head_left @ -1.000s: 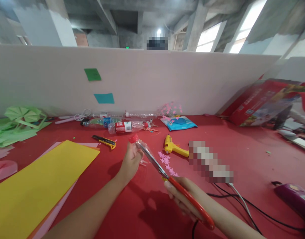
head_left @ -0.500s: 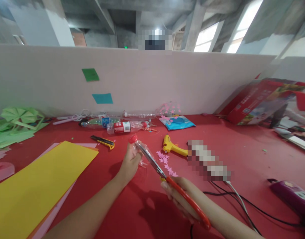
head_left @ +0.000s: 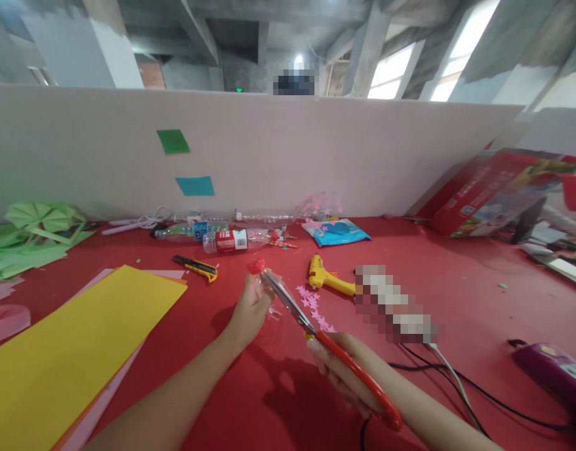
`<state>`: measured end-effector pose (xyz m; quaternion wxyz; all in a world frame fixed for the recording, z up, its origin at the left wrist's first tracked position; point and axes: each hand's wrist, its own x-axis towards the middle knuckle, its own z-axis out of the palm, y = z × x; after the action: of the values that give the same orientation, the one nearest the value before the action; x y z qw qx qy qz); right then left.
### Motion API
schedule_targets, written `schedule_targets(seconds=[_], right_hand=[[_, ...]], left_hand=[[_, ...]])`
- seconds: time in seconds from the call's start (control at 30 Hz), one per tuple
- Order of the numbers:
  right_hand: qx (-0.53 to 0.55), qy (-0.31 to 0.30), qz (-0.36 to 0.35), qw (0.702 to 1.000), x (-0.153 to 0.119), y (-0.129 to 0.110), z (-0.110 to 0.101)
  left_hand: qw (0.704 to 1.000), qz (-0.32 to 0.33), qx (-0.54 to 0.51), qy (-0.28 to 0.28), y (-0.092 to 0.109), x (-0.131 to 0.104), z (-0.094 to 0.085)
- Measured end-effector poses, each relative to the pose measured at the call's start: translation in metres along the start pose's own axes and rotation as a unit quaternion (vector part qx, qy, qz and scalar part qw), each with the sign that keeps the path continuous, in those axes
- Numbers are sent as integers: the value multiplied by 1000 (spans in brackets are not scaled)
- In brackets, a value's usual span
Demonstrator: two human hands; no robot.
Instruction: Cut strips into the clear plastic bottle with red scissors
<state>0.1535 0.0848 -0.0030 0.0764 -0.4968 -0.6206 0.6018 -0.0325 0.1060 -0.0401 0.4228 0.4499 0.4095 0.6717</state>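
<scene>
Single head-worn view, from near side of red table (head_left: 457,257), facing forward and down. Left hand (head_left: 251,308) and right hand (head_left: 341,363) close to lens, near middle. Pale partition (head_left: 288,150) faces camera across far side, ceiling (head_left: 240,41) above it. Wide span: green paper (head_left: 36,216) far left to red package (head_left: 485,191) far right.

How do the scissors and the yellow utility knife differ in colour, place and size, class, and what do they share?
Colour: the scissors have red handles, while the utility knife is mostly yellow and black.
Place: the scissors are held in the right hand; the utility knife lies on the red table, touched by neither hand.
Size: the scissors look longer than the utility knife.
Shared: both are cutting tools.
</scene>
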Motion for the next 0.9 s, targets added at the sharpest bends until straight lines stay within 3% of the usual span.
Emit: schedule_targets(seconds=[0.2,0.37,0.57,0.67,0.9], right_hand=[[-41,9,6,999,-1,-5,0],[-4,-8,-3,1000,0,-3,0],[6,-21,-13,1000,4,10,-6],[12,-4,-26,1000,9,12,-11],[-107,36,-27,993,16,11,-17]], left_hand=[[1000,7,-1,-2,1,0,0],[1000,-1,-17,9,-4,1,0],[990,-30,-90,106,1,10,-14],[980,-48,-158,109,8,14,-21],[966,-97,-205,121,14,13,-16]])
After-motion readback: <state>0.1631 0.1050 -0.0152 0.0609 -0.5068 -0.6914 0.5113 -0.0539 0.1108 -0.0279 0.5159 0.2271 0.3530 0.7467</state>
